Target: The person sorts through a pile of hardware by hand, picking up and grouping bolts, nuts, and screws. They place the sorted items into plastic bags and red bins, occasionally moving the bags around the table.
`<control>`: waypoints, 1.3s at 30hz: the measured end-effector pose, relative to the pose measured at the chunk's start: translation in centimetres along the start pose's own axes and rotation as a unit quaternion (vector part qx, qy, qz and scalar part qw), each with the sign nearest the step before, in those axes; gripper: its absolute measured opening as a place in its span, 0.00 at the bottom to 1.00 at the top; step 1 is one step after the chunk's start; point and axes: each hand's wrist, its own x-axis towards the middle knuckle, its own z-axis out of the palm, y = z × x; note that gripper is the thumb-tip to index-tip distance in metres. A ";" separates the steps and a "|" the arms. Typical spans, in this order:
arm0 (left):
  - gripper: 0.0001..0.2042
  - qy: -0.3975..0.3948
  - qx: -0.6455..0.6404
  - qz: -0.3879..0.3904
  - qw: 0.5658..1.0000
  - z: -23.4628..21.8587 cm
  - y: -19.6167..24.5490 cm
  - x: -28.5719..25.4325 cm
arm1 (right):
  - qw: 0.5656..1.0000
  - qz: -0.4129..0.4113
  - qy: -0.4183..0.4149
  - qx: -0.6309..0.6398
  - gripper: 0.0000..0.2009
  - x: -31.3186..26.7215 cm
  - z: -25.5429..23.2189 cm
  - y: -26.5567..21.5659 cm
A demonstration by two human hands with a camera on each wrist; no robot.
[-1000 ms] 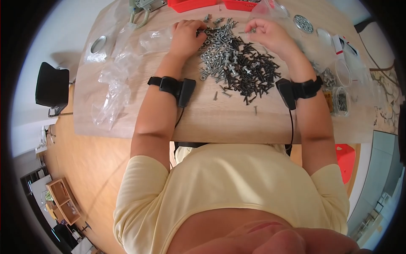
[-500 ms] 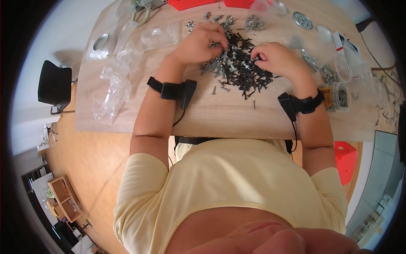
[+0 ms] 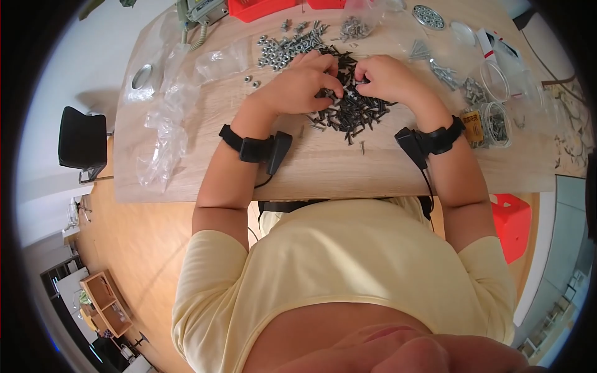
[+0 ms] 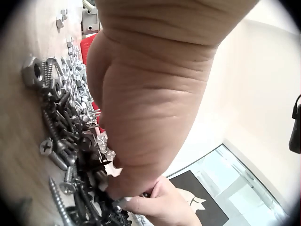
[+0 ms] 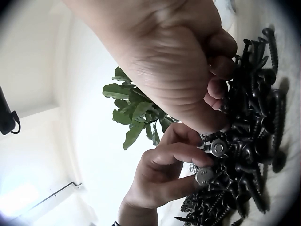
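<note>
My left hand (image 3: 303, 84) reaches into a pile of black screws (image 3: 357, 115) from the left. In the right wrist view, its thumb and forefinger pinch the hex head of a silver bolt (image 5: 203, 175). My right hand (image 3: 387, 78) is at the pile's right side, fingers curled down among the screws; I cannot tell whether it holds one. Close to its thumb tip lies a silver nut (image 5: 218, 148). Silver nuts (image 3: 273, 53) and bolts (image 3: 309, 38) spread beyond the left hand, with two loose nuts (image 3: 252, 81) to its left.
Clear plastic bags (image 3: 165, 133) lie to the left, near a round metal lid (image 3: 142, 76). Red trays (image 3: 261, 7) stand at the far edge. On the right are a bag of hardware (image 3: 356, 28), separate bolts (image 3: 443, 73) and a clear jar (image 3: 497, 124).
Both hands have come back from the far side of the pile and closer together. The left hand has moved toward me, uncovering the silver nuts beyond it.
</note>
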 end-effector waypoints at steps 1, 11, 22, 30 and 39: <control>0.10 0.017 -0.011 0.013 1.000 0.2 -0.3 0.0 | 1.000 0.000 0.001 0.000 0.11 0.0 0.1 0.1; 0.11 0.212 -0.713 -0.070 0.665 -1.2 -3.5 -0.2 | 0.720 0.022 -0.028 0.693 0.10 0.5 -1.2 1.6; 0.15 0.186 -0.596 -0.156 0.766 -0.5 -1.6 0.3 | 0.627 0.054 -0.047 0.776 0.30 1.1 0.0 0.2; 0.14 0.125 -0.490 -0.189 0.842 -0.3 0.2 1.0 | 0.632 0.070 -0.066 0.769 0.35 0.8 0.8 -2.1; 0.08 0.283 -0.486 -0.332 0.757 -2.2 -3.4 -0.6 | 0.910 0.100 0.057 0.399 0.10 0.4 0.2 -1.1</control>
